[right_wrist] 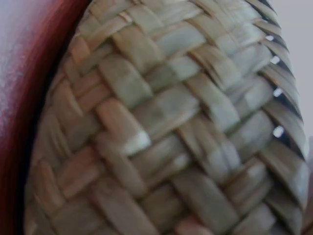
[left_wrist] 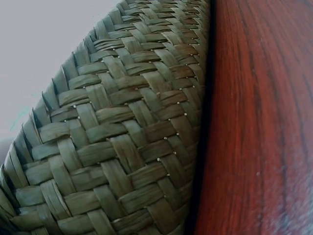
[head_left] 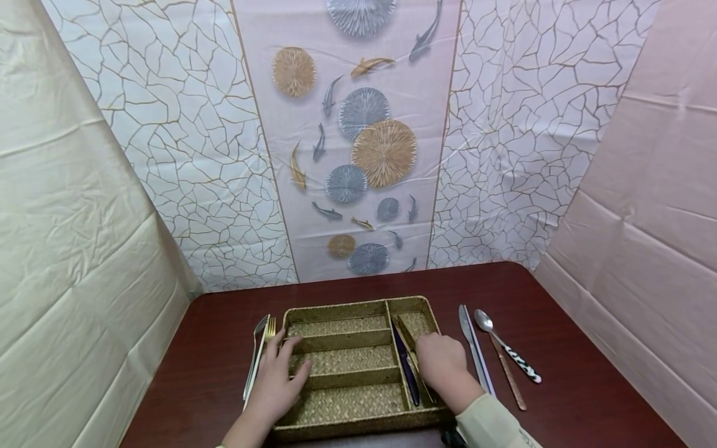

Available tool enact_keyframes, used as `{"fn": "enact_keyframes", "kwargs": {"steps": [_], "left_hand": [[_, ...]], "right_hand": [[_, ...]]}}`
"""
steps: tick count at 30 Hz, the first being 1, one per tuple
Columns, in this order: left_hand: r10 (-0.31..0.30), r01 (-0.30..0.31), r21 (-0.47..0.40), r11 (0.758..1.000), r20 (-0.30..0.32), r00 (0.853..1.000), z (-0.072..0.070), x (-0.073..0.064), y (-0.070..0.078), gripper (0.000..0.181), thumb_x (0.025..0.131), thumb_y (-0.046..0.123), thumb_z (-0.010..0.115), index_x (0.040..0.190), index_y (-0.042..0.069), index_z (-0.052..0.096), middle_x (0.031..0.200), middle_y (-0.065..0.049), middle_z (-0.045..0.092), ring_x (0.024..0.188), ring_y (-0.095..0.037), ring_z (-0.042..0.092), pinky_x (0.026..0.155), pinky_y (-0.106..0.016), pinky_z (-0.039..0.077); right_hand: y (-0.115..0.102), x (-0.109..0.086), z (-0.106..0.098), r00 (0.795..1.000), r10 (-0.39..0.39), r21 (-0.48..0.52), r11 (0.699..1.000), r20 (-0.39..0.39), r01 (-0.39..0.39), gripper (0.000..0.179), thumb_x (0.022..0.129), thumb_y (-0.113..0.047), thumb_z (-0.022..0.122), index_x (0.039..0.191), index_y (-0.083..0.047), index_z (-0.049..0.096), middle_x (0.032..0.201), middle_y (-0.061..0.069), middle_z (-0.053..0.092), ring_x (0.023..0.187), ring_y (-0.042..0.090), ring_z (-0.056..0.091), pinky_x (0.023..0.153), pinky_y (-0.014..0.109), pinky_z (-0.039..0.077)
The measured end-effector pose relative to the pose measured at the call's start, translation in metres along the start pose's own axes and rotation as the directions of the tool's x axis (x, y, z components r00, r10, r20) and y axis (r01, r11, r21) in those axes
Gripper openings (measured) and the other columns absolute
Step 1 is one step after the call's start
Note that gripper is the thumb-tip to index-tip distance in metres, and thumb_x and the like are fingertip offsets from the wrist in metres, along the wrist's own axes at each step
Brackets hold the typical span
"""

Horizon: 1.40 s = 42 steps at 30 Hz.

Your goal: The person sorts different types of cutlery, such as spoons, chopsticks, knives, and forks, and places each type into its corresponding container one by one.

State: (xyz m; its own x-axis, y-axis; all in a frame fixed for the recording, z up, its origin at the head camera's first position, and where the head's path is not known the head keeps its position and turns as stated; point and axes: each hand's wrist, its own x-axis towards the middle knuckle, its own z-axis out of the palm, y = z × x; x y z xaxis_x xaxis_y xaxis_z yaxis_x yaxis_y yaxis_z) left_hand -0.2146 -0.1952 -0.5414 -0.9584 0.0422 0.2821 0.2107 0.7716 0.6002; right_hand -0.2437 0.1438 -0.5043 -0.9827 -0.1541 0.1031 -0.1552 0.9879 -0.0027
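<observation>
A woven tray (head_left: pixel 336 339) with several compartments lies on the dark red table. My left hand (head_left: pixel 274 379) rests on the tray's left rim with its fingers spread. My right hand (head_left: pixel 442 361) is over the long right compartment with curled fingers, gripping a gold knife (head_left: pixel 407 336); the fingertips are hidden. Left of that lies a dark purple knife (head_left: pixel 406 364) in the same compartment. Each wrist view is filled mostly by woven tray wall (left_wrist: pixel 122 117), without a hand or cutlery in sight.
Left of the tray lie a gold fork (head_left: pixel 271 326) and silver-coloured cutlery (head_left: pixel 255 358). On the right are a silver knife (head_left: pixel 475 345), a spoon with a black-and-white handle (head_left: pixel 510 348) and a copper-coloured handle (head_left: pixel 511 376). Patterned cloth (head_left: pixel 358 155) hangs behind the table.
</observation>
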Motion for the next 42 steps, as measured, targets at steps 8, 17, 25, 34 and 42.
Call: {"fn": "enact_keyframes", "kwargs": {"steps": [8,17,25,34,42], "left_hand": [[-0.013,0.013,0.002,1.0,0.009,1.0,0.0,0.002,-0.001,0.053,0.105,0.029,0.076,0.153,0.011,0.061,0.171,-0.025,0.033,0.151,-0.056,0.039,0.107,-0.074,0.045],[-0.037,0.037,-0.006,0.999,0.025,0.999,0.0,-0.001,0.002,0.054,0.106,0.03,0.076,0.154,0.012,0.06,0.173,-0.025,0.031,0.153,-0.055,0.036,0.11,-0.075,0.043],[-0.03,0.03,-0.007,1.0,0.019,0.999,0.0,-0.001,0.003,0.052,0.105,0.028,0.076,0.153,0.012,0.061,0.172,-0.025,0.032,0.153,-0.056,0.036,0.109,-0.075,0.043],[-0.032,0.032,0.007,0.999,0.012,0.999,0.003,0.0,-0.001,0.054,0.104,0.029,0.077,0.153,0.013,0.061,0.173,-0.024,0.032,0.152,-0.054,0.038,0.111,-0.074,0.043],[-0.038,0.038,0.001,0.999,0.017,0.999,0.001,0.001,-0.002,0.054,0.105,0.03,0.077,0.154,0.014,0.061,0.173,-0.023,0.031,0.153,-0.054,0.037,0.111,-0.074,0.043]], "right_hand": [[0.0,-0.002,0.0,1.0,0.008,0.007,1.0,-0.029,-0.007,0.019,0.095,0.001,0.074,0.079,-0.01,0.073,0.08,0.013,0.072,0.07,0.036,0.071,0.057,0.053,0.059],[0.027,-0.005,-0.021,0.991,0.051,0.158,0.987,-0.126,-0.031,0.026,0.098,-0.02,0.076,0.074,-0.016,0.064,0.071,0.003,0.061,0.058,0.025,0.06,0.051,0.048,0.05],[0.089,-0.012,-0.031,0.974,0.188,0.233,0.96,-0.124,-0.156,0.014,0.1,-0.02,0.075,0.105,-0.008,0.076,0.091,0.014,0.073,0.072,0.04,0.069,0.06,0.06,0.055],[0.151,-0.024,-0.025,0.953,0.288,0.234,0.925,0.091,-0.301,0.029,0.097,-0.034,0.077,0.109,-0.007,0.076,0.096,0.023,0.074,0.079,0.045,0.069,0.063,0.062,0.053],[0.168,-0.034,-0.022,0.944,0.296,0.223,0.92,0.146,-0.323,0.032,0.097,-0.04,0.077,0.093,-0.009,0.073,0.081,0.013,0.07,0.073,0.037,0.067,0.061,0.06,0.054]]}}
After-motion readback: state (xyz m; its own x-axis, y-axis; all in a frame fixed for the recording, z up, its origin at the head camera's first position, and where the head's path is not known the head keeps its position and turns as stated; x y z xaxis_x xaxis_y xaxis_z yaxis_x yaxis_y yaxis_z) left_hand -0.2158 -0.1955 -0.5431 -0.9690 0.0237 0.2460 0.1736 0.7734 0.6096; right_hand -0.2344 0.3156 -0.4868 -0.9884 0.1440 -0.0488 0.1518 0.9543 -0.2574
